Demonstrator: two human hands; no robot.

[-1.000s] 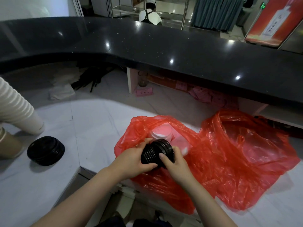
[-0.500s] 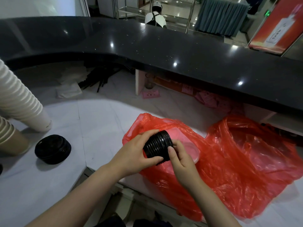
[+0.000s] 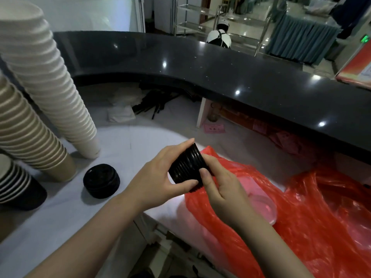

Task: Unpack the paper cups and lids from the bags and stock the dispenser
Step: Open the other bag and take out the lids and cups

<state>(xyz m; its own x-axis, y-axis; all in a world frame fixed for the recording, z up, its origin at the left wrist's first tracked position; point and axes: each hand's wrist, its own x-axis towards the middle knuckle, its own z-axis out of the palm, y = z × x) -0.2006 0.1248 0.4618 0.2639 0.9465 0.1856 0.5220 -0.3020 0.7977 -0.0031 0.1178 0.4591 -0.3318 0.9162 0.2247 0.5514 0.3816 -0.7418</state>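
Two hands hold one stack of black lids [image 3: 187, 169] up in the air, just above the near edge of the white desk [image 3: 60, 213]. The left hand [image 3: 158, 177] has its fingers [image 3: 176, 146] curled over the top of the stack and its thumb under it. The right hand [image 3: 222, 185] pinches the other end of the stack with its thumb and fingers. The stack lies on its side, and about eight or nine ridges show along it. One red plastic bag [image 3: 311, 207] lies crumpled on the right part of the desk, and one clear round lid [image 3: 263, 205] shows inside it, just beside the right wrist. A second, shorter stack of black lids [image 3: 101, 180] sits flat on the desk, well to the left of the hands. Three stacks of paper cups stand at the left edge of the desk: one tall white stack [image 3: 46, 81] leaning, one tan stack [image 3: 26, 133] in front of it, and one short stack with a black bottom cup [image 3: 18, 185] at the very edge. A long black counter [image 3: 220, 77] curves behind the desk. One person in white [image 3: 219, 36] is far behind it.
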